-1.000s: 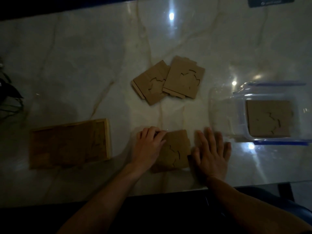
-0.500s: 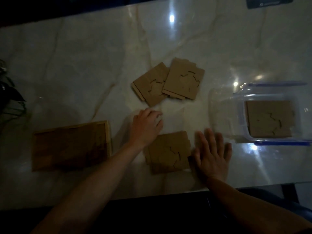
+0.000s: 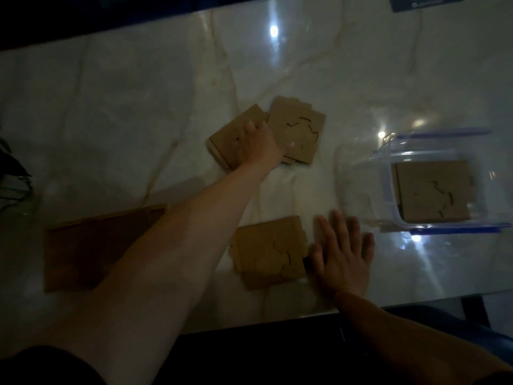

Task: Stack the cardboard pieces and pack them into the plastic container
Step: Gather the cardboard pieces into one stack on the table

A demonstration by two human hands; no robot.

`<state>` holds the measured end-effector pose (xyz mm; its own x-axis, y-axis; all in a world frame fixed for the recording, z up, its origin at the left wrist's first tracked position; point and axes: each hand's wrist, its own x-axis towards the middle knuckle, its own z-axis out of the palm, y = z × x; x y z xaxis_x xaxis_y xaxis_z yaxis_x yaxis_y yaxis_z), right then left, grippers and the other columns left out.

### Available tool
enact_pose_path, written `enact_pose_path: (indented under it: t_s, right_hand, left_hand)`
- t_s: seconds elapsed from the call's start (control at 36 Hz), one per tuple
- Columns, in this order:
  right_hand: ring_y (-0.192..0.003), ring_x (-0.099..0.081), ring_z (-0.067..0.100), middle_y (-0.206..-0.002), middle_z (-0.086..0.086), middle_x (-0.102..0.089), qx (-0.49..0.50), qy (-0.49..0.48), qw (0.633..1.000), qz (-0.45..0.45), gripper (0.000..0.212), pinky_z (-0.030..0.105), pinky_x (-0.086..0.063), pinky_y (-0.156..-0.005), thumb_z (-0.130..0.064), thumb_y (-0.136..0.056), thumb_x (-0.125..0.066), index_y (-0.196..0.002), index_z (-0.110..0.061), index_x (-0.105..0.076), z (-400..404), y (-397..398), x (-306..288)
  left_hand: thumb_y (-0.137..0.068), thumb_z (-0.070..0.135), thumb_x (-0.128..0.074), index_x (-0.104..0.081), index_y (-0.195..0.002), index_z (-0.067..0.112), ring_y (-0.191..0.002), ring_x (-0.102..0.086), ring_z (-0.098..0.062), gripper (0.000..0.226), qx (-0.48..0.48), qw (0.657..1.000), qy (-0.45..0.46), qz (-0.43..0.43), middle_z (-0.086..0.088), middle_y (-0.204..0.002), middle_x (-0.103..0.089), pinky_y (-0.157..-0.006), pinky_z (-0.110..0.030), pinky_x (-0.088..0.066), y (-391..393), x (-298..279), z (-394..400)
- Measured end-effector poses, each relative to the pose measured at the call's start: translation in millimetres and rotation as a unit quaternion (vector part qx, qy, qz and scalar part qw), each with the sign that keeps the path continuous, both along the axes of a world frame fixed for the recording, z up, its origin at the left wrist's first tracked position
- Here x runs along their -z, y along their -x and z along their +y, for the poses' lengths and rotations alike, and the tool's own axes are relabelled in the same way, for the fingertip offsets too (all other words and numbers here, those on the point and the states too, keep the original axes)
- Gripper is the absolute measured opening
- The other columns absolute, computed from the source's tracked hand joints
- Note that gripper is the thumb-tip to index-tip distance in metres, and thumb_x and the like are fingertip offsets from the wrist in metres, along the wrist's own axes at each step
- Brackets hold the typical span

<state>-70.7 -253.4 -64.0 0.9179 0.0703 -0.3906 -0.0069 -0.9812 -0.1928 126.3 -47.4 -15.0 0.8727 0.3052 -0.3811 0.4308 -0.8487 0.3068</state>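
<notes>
Dim, grainy lighting throughout; fine detail hard to read. Landmark: near stack (image 3: 269,252), flat brown cardboard with a jagged puzzle-like cut line, lying at the front edge of the glossy veined marble counter (image 3: 138,112).

Hidden or cut off:
- Left hand (image 3: 259,147), up and beyond the near stack, lying on the far-left stack (image 3: 230,140), covering most of its right part. Fingertips lost in shadow; cannot tell whether gripping or resting flat. Thumb poking toward the far-right stack (image 3: 298,132), which overlaps the far-left one at its edge.
- Left forearm crossing over the corner of a wooden tray (image 3: 83,245), left of the near stack; tray contents too dark to make out.
- Dark object (image 3: 424,2) at the top right, cut by the frame edge, unidentifiable.
- Dark leaves (image 3: 12,173) far left, partly out of frame.

Right hand (image 3: 342,259): spread flat, palm down on the counter, fingers straight, thumb side touching the right edge of the near stack.

Plastic container (image 3: 361,190): right of the near stack, clear walls, rounded corners, blue rim strips, heavy glare. Packed cardboard piece (image 3: 433,190) flat on its bottom, same jagged cut visible.
</notes>
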Motion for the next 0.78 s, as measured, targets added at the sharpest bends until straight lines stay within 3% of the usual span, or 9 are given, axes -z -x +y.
enact_pose_path:
  t_s: [0.11, 0.25, 0.36, 0.47, 0.58, 0.67, 0.78]
  right_hand:
    - [-0.15, 0.016, 0.018, -0.164, -0.011, 0.004, -0.001, -0.001, 1.0, 0.006, 0.064, 0.046, 0.014, -0.118, -0.057, -0.091, -0.018, -0.151, -0.047, -0.001, 0.5, -0.8, -1.0]
    - [-0.149, 0.019, 0.018, -0.164, -0.012, 0.007, 0.001, -0.005, 1.0, 0.009, 0.064, 0.046, 0.015, -0.118, -0.058, -0.091, -0.018, -0.151, -0.048, 0.0, 0.6, -1.3, -1.7]
    - [-0.149, 0.018, 0.017, -0.164, -0.011, 0.003, 0.004, -0.002, 1.0, 0.006, 0.064, 0.047, 0.012, -0.118, -0.056, -0.091, -0.021, -0.151, -0.047, -0.002, 1.5, -1.2, -1.3]
    - [-0.149, 0.019, 0.016, -0.164, -0.011, 0.005, 0.002, -0.009, 1.0, 0.004, 0.065, 0.047, 0.012, -0.118, -0.056, -0.091, -0.021, -0.152, -0.047, -0.001, -0.1, -1.0, 0.0]
    - [-0.149, 0.02, 0.016, -0.163, -0.013, 0.01, -0.003, -0.007, 1.0, 0.007, 0.066, 0.048, 0.011, -0.118, -0.056, -0.091, -0.022, -0.151, -0.049, 0.005, -0.9, -0.9, 0.5]
    - [-0.149, 0.02, 0.016, -0.163, -0.013, 0.009, 0.0, -0.004, 1.0, 0.005, 0.065, 0.048, 0.011, -0.118, -0.057, -0.091, -0.022, -0.15, -0.049, 0.005, -1.5, -0.7, 1.0]
    - [-0.149, 0.017, 0.018, -0.164, -0.013, 0.009, -0.002, 0.002, 1.0, 0.006, 0.065, 0.048, 0.01, -0.118, -0.058, -0.091, -0.021, -0.15, -0.049, 0.005, -1.1, 0.1, 2.8]
  left_hand:
    - [-0.073, 0.06, -0.068, -0.039, -0.133, 0.011, -0.124, -0.043, -0.034, 0.082, -0.024, 0.999, -0.022, -0.01, -0.015, -0.136, -0.044, -0.101, -0.048, -0.033, -1.3, 7.6, -9.9]
    - [-0.068, 0.052, -0.076, -0.037, -0.134, 0.015, -0.128, -0.039, -0.034, 0.085, -0.082, 0.996, 0.023, 0.0, -0.014, -0.138, -0.042, -0.103, -0.049, -0.031, -5.7, 7.4, -13.3]
    - [-0.07, 0.044, -0.077, -0.043, -0.118, 0.019, -0.118, -0.044, -0.032, 0.064, -0.111, 0.991, 0.07, -0.031, -0.01, -0.129, -0.045, -0.099, -0.047, -0.035, -5.7, 5.5, -10.7]
    - [-0.082, 0.029, -0.071, -0.041, -0.094, 0.024, -0.09, -0.045, -0.02, 0.032, -0.141, 0.976, 0.142, -0.087, -0.005, -0.123, -0.045, -0.078, -0.035, -0.037, -3.5, 4.1, -6.9]
    - [-0.092, 0.02, -0.056, -0.047, -0.093, 0.022, -0.083, -0.051, -0.014, 0.009, -0.16, 0.952, 0.224, -0.137, 0.002, -0.101, -0.055, -0.074, -0.028, -0.041, -1.6, -0.9, -1.8]
    - [-0.091, 0.017, -0.057, -0.052, -0.091, 0.021, -0.072, -0.05, 0.0, 0.006, -0.172, 0.934, 0.262, -0.172, 0.016, -0.079, -0.052, -0.062, -0.01, -0.039, 5.2, -6.8, 3.2]
    - [-0.091, 0.013, -0.058, -0.054, -0.093, 0.019, -0.074, -0.049, 0.004, 0.007, -0.167, 0.921, 0.297, -0.189, 0.017, -0.081, -0.05, -0.061, 0.001, -0.038, 23.0, -15.1, 15.9]
